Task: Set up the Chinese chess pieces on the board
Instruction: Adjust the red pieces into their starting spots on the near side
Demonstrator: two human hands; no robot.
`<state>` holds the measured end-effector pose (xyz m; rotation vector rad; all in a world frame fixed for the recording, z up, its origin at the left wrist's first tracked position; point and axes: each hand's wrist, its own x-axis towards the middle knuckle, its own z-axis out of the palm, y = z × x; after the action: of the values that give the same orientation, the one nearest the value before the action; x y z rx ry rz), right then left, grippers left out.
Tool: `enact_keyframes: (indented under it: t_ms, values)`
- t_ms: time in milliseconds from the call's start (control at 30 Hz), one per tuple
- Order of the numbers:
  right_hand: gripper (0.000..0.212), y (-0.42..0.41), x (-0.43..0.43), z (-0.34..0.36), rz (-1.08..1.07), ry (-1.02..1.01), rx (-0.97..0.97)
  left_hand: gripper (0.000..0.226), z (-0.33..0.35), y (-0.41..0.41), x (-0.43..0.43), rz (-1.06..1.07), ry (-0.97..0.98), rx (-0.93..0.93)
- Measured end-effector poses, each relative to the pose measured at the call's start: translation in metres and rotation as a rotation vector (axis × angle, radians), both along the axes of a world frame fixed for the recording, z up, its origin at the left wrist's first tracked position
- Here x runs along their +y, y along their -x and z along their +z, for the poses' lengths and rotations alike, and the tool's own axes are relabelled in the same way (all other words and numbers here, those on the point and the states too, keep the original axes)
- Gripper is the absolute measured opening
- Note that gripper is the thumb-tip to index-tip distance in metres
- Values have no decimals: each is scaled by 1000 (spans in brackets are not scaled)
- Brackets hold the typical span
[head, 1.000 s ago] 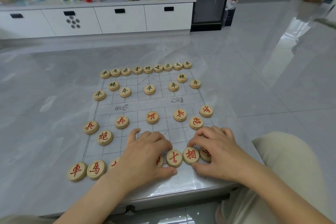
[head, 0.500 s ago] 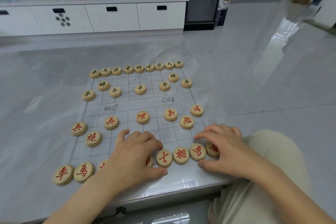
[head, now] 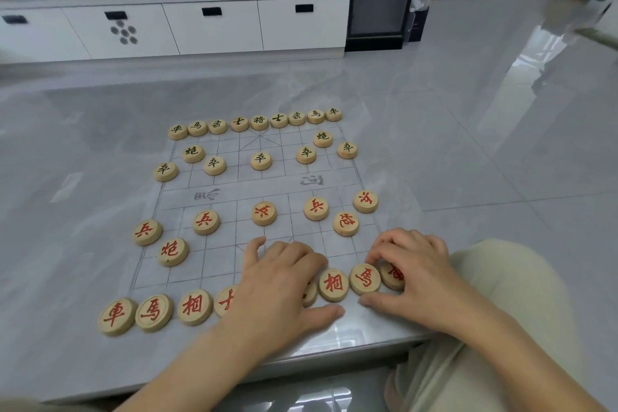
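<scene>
The likeliest slip is at the near row, which sits close to the front lip of the bench (head: 83,130): a push from either hand that runs too far toward the person could send a disc over that edge, and since the discs in this row touch or nearly touch, nudging one probably shunts its neighbours off their line crossings. The board (head: 234,254) looks like a thin, clear sheet lying on a glossy surface, so a dragging palm may slide it and carry every placed piece with it. The left hand (head: 281,284) lies low over the middle of the row, fingers loosely apart and resting on top, thumb stretched along the near side; what is under the palm is hidden, so a disc there could be dragged unseen. The right hand (head: 414,274) has its fingers bent down around the end piece (head: 392,276), thumb on the bench on the near side. Just beside it stand the red horse piece (head: 364,279) and the elephant piece (head: 333,284), easily clipped by a knuckle. The pieces are pale wooden discs with carved characters, red on the near half and dark on the far half, all face up on the board. The far back row (head: 259,122) is full, as are the red soldiers (head: 264,213). Several discs sit turned, such as the right red cannon (head: 346,223), and the near-left chariot (head: 117,316) lies outside the board's outer line.
</scene>
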<state>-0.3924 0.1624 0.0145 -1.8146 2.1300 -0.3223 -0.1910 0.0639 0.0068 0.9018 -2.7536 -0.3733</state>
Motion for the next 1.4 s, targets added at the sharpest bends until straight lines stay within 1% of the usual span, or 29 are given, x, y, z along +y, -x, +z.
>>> enact_keyframes:
  t_ms: [200, 333, 433, 567, 700, 933, 1033, 1100, 1200, 1267, 1400]
  values:
    - [59, 3, 0, -4, 31, 48, -11, 45, -3, 4, 2, 11, 20, 21]
    - [65, 3, -1, -3, 20, 28, -28, 44, -5, 5, 1, 19, 18, 30]
    - [55, 3, -1, -4, 15, 36, -30, 44, -5, 4, 2, 18, 8, 39]
    - [47, 5, 0, -7, 28, 50, -51, 40, -4, 5, 3, 27, 14, 46]
    - [43, 6, 1, -8, 33, 66, -60, 42, -5, 5, 2, 33, 17, 49]
    - [48, 5, 1, -7, 35, 60, -67, 42, -7, 4, 1, 26, 18, 47]
    - [60, 9, 2, -3, 25, 37, -99, 44, -7, 4, 1, 26, 4, 58]
    - [64, 16, 5, 0, -31, 26, -115, 44, -8, 4, 1, 25, 5, 59]
    - [65, 26, 9, 2, -78, -2, -48, 45, -7, 4, -1, 15, 27, 49]
    - [62, 30, 11, 1, -79, -10, -22, 49, -5, 3, -2, 10, 30, 33]
    - [41, 31, 14, 0, -68, 7, -56, 58, -3, 0, -3, 3, 23, 0]
